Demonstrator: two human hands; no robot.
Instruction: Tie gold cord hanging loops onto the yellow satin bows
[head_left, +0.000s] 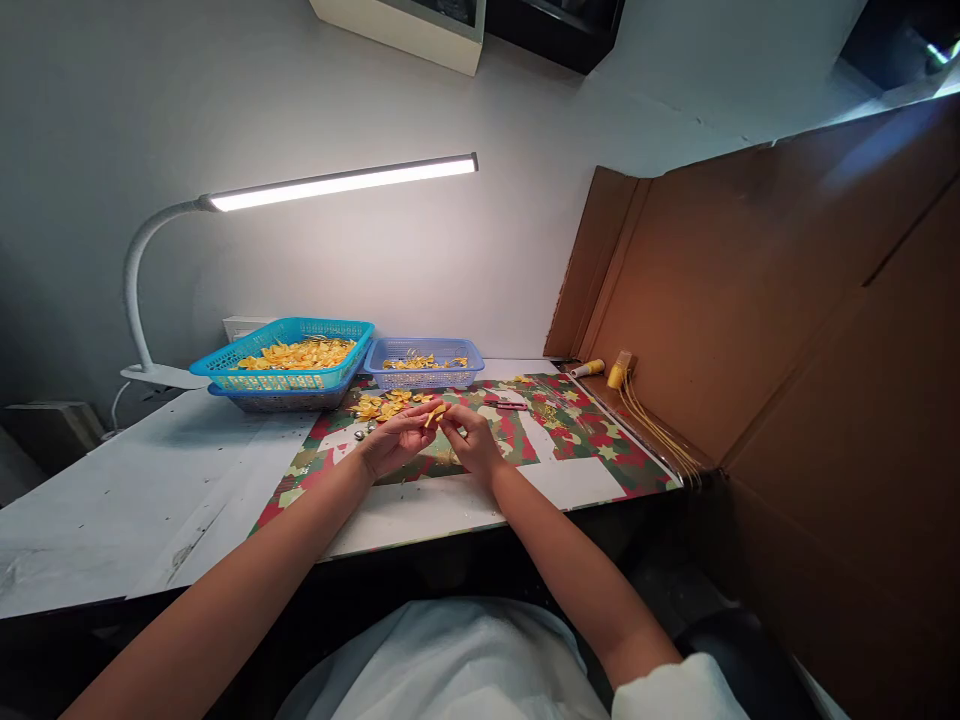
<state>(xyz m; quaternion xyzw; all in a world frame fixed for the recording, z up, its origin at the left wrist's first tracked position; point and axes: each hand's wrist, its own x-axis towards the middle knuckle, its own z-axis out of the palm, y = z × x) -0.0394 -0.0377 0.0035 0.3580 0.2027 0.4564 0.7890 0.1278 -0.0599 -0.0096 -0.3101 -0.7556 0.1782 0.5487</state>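
My left hand (pixel 400 441) and my right hand (pixel 472 440) meet over the patterned sheet, fingertips pinched on a small yellow petal-like piece (pixel 436 414). The fingers partly cover it, so its full shape is hidden. Just beyond my left hand lies a loose pile of similar yellow pieces (pixel 386 404). Small shiny round items (pixel 361 434) sit beside the left hand. A thin pink tool (pixel 508 405), its kind unclear, rests past my right hand.
A turquoise basket (pixel 289 379) heaped with yellow pieces stands on another basket. Right of it, a lilac basket (pixel 424 378) holds more. A lamp (pixel 341 184) arches above. Cardboard (pixel 750 290) walls the right side, near yellow strands (pixel 656 425) and a yellow-and-white tube (pixel 588 369).
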